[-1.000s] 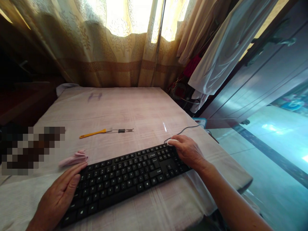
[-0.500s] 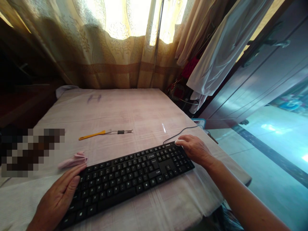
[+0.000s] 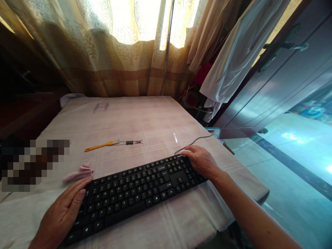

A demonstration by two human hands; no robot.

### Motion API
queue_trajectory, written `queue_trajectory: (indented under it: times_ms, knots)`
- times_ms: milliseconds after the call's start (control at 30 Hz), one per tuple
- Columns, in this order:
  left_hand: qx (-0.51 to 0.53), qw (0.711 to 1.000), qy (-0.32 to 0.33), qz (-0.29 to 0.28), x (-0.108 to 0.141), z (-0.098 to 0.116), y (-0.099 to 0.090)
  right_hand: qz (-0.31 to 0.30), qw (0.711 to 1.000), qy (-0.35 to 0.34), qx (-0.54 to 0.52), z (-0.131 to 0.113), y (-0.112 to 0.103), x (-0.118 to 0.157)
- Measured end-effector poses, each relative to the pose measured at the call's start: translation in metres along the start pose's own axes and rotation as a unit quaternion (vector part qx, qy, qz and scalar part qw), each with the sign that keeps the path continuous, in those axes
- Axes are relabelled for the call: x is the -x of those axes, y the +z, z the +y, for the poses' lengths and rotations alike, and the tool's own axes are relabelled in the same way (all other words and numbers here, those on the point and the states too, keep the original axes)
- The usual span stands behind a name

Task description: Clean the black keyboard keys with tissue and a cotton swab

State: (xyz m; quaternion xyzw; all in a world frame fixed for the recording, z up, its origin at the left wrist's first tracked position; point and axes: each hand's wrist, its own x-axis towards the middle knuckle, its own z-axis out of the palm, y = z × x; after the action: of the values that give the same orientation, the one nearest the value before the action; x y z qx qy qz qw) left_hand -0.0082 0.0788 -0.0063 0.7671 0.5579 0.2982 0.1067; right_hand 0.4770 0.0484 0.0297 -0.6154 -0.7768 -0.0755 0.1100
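A black keyboard lies slanted on the cloth-covered table, its cable leaving the far right edge. My left hand rests flat against the keyboard's left end, fingers stretched out. At the top right corner of the keys, my right hand is closed on a small white piece, pressed near the keyboard's far edge; most of that piece is hidden by the fingers. Just beyond my left fingertips is a crumpled pink cloth. A yellow-handled brush lies farther back, beside a thin metal tool with a black band.
The table reaches back to patterned curtains. A black cable runs over its right edge. Hanging white clothes and a door stand at the right. A blurred patch covers something at the far left.
My right hand has moved left along the keyboard's far edge with the white piece, now covering more of the right-hand keys. My left hand has stayed in place.
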Motion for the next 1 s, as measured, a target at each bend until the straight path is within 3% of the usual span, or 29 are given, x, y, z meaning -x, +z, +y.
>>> queue_trajectory:
  times_ms: [267,667,1000]
  knots:
    - [0.004,1.000,-0.008,0.000,-0.001,-0.003,0.001,0.011,0.999,0.045,0.007,0.028,0.000,0.013]
    - [0.008,1.000,-0.010,0.001,-0.001,-0.007,0.004,0.038,0.995,0.093,-0.027,0.023,0.005,0.041]
    - [0.006,1.000,-0.004,-0.002,-0.003,-0.002,0.001,0.001,0.988,0.148,-0.046,0.012,-0.008,0.055]
